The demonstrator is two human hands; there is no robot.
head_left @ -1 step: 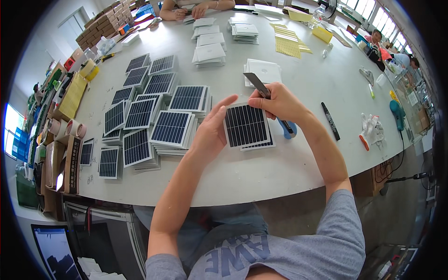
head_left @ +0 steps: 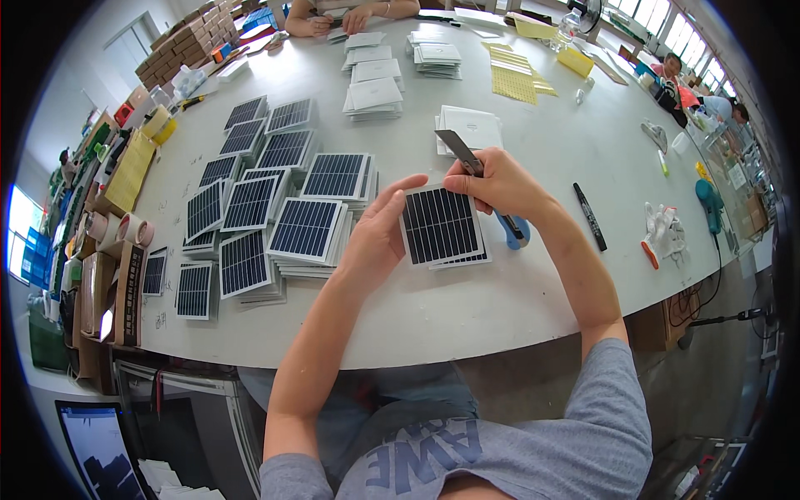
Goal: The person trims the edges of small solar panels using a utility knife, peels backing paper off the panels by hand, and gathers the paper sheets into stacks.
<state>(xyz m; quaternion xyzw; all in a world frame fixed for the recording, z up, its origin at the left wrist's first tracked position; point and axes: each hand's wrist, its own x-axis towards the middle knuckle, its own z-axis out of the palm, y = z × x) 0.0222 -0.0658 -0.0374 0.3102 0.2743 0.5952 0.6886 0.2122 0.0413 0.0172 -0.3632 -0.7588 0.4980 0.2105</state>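
Solar panel (head_left: 442, 223), nearly square, without a clear long axis; it lies between two hands, right of the left hand (head_left: 377, 236), whose outstretched fingers meet its left edge, and below the right hand (head_left: 507, 183), its fingers curled round one dark cutter (head_left: 469, 160); one panel peeks from beneath; one black marker (head_left: 590, 218) lies farther right; left, stacked panels (head_left: 304, 227) overlap, uncountable.

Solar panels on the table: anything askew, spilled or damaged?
Some look askew: the panel stacks left of the person's left hand sit at differing angles with uneven edges. I see no spill or breakage, though lower panels are mostly hidden.
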